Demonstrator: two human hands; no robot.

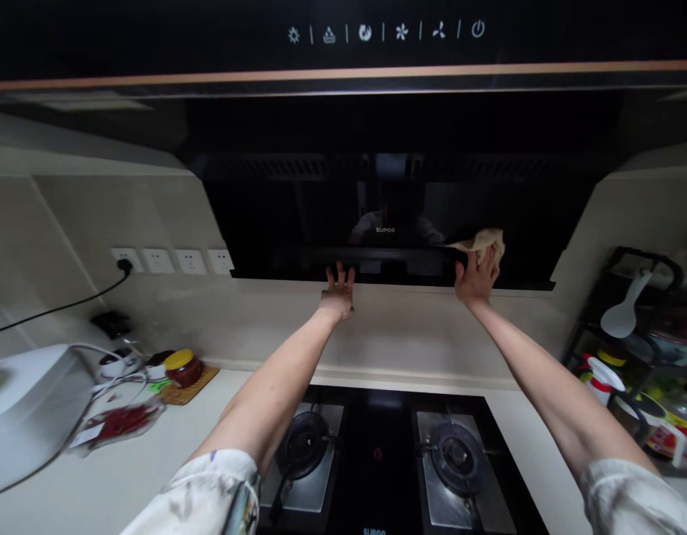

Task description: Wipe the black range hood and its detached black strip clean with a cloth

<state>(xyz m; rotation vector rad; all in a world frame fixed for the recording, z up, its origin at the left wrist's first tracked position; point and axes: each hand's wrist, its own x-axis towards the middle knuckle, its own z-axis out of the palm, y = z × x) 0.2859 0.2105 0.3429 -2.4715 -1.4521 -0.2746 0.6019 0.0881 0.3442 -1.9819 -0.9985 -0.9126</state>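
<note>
R hand (477,276) presses cloth (484,241) on hood (376,208); L hand (337,296) braces.

A cream tiled wall (410,334) runs behind a pale countertop (125,475), with a row of white wall sockets (173,261) at the left, one holding a black plug. Set into the counter is a black glass gas hob (376,453) with two burners. At the far right stands a dark wire rack (644,349) crowded with kitchenware, and the light is dim and even.
</note>
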